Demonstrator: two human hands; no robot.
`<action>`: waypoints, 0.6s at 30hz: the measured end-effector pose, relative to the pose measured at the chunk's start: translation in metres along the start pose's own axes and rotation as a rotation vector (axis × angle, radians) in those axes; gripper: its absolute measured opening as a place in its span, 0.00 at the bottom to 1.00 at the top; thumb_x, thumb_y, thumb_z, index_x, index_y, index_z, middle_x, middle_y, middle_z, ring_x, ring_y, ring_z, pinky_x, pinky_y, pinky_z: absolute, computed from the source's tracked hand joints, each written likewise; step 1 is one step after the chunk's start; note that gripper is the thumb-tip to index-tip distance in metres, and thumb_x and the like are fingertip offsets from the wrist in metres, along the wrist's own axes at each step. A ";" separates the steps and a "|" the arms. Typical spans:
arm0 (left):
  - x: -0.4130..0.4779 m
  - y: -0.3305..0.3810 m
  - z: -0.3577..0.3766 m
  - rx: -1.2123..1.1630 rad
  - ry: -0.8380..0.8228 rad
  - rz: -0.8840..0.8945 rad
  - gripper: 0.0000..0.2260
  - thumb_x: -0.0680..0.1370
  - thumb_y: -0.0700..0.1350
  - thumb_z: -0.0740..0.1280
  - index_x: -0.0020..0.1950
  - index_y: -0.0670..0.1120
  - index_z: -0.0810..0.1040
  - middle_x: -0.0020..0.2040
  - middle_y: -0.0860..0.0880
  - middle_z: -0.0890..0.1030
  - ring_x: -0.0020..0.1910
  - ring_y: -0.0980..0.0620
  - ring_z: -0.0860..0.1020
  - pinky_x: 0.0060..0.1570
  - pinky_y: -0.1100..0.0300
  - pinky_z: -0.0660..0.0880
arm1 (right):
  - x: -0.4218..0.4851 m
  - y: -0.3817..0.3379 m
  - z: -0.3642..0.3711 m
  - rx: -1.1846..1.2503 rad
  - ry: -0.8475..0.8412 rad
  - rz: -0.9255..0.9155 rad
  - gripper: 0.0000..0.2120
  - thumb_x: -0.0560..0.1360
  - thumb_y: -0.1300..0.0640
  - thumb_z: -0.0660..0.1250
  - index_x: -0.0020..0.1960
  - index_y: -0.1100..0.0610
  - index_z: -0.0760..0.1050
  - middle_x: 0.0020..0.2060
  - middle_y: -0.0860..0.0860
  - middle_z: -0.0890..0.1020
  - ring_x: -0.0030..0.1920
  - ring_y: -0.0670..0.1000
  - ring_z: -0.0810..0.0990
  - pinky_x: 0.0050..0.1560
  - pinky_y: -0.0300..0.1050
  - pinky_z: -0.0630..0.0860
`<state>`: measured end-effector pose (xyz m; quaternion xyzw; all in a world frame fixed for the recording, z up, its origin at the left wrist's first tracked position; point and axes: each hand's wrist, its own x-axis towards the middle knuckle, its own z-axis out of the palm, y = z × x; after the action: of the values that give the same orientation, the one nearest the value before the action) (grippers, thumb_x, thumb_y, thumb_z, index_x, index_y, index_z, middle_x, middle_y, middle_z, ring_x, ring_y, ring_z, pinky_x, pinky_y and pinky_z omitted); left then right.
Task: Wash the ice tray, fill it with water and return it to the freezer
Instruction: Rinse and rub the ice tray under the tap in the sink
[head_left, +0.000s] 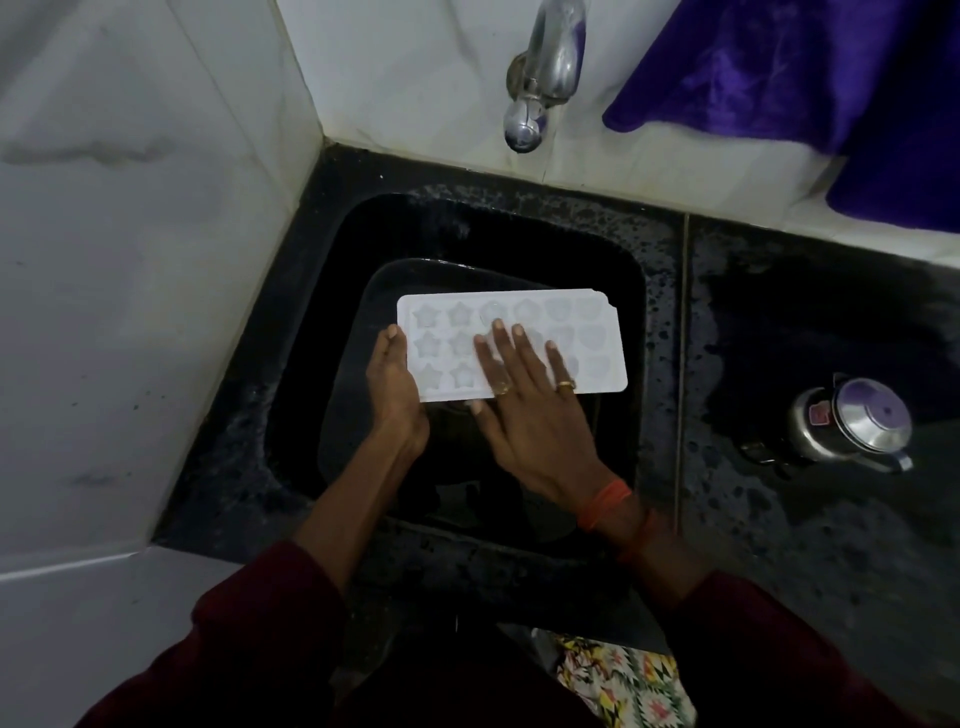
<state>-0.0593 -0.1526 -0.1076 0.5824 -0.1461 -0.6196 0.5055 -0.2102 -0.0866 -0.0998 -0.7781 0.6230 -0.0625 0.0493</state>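
Rubbing goes best with the ice tray (595, 358) held level over the sink (332, 249) middle. The left hand (396, 387) grips its left end while the right hand (524, 400), flat and straight-fingered, should sweep every mould.

White ice tray (511, 345), star and heart moulds (three rows), flat, held over black sink (639, 312)

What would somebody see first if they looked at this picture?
The white ice tray with star-shaped moulds jumps out, bright against the black sink in the middle. The left hand holds its left end, and the right hand lies flat on top, fingers straight. Behind, a shiny tap sticks out of the wall, with a purple cloth to its right.
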 end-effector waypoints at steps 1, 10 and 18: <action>0.000 0.000 0.000 -0.003 -0.003 0.001 0.13 0.84 0.53 0.58 0.55 0.49 0.80 0.57 0.45 0.85 0.55 0.42 0.84 0.58 0.38 0.78 | 0.007 -0.004 -0.001 0.009 0.005 0.000 0.30 0.84 0.41 0.46 0.82 0.53 0.47 0.82 0.53 0.48 0.81 0.52 0.43 0.80 0.58 0.46; 0.010 0.009 -0.007 0.018 0.018 0.045 0.12 0.84 0.52 0.59 0.53 0.50 0.81 0.58 0.44 0.84 0.57 0.41 0.83 0.58 0.37 0.78 | 0.038 0.055 0.001 -0.075 0.070 0.217 0.28 0.84 0.39 0.47 0.81 0.45 0.52 0.81 0.54 0.53 0.81 0.59 0.51 0.78 0.66 0.47; 0.022 0.006 -0.013 0.059 -0.036 -0.019 0.15 0.85 0.52 0.59 0.62 0.45 0.79 0.58 0.44 0.84 0.56 0.43 0.84 0.54 0.44 0.81 | 0.026 0.067 -0.001 1.087 0.207 0.781 0.25 0.81 0.46 0.62 0.75 0.54 0.68 0.68 0.49 0.74 0.67 0.50 0.74 0.70 0.46 0.70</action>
<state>-0.0410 -0.1674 -0.1192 0.5871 -0.1679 -0.6303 0.4794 -0.2693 -0.1262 -0.1085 -0.3507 0.7400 -0.4187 0.3925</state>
